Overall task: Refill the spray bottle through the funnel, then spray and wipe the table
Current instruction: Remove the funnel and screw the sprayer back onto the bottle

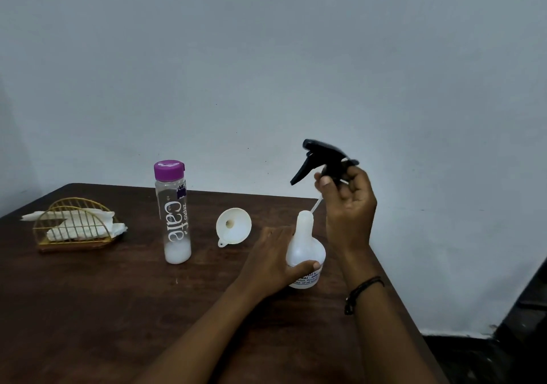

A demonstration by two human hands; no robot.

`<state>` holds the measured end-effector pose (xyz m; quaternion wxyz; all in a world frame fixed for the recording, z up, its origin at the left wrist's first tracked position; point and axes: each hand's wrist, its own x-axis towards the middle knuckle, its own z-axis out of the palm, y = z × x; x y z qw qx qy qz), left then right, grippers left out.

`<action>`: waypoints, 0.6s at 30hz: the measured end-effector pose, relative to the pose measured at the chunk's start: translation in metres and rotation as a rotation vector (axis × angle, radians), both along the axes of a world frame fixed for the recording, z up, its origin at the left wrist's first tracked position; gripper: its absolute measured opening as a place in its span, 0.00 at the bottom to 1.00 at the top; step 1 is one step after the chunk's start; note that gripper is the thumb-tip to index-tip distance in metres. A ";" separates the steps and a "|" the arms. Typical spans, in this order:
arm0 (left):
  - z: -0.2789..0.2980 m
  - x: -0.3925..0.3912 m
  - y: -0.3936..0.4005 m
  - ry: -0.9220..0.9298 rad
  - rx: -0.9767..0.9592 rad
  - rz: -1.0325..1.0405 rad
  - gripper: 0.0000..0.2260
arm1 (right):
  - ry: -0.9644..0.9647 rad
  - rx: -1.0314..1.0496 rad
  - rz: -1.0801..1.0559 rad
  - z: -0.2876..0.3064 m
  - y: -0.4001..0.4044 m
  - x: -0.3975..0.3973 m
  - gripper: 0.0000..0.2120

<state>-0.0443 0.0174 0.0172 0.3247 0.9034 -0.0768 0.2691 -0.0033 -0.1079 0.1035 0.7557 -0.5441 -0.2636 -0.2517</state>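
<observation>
Early going here: the right hand point(347, 206) has the black trigger head point(322, 159) pinched in its fingers, lifted above the bottle neck at centre right of the frame, dip tube point(315, 206) with its tip at the mouth. The left hand point(272, 259) wraps its fingers round the white spray bottle point(306, 244), which stands on the tabletop point(118, 309). So the bottle is open, but by my read nothing is poured: the funnel point(233, 226) lies on its side left of the bottle, apart from it, and the refill bottle point(173, 212) further left is capped, purple lid on, a little white liquid at the bottom. Filling, spraying and wiping all remain. Napkins point(85, 221) sit in a gold wire holder point(74, 230) at far left. Dark brown wood surface, plain pale wall behind, dark floor at lower right.
</observation>
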 end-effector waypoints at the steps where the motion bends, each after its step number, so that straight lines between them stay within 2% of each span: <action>1: 0.000 -0.001 0.000 -0.002 -0.007 0.001 0.22 | 0.028 -0.028 0.010 -0.007 0.001 0.003 0.08; 7: -0.002 0.000 -0.004 0.058 -0.048 0.023 0.20 | 0.109 -0.197 0.041 -0.030 0.004 0.014 0.10; 10: -0.004 0.003 -0.005 0.072 -0.081 0.051 0.22 | 0.140 -0.259 0.044 -0.038 0.002 0.017 0.12; 18: -0.013 0.011 -0.004 0.067 -0.152 0.113 0.20 | 0.185 -0.223 0.039 -0.045 0.004 0.021 0.09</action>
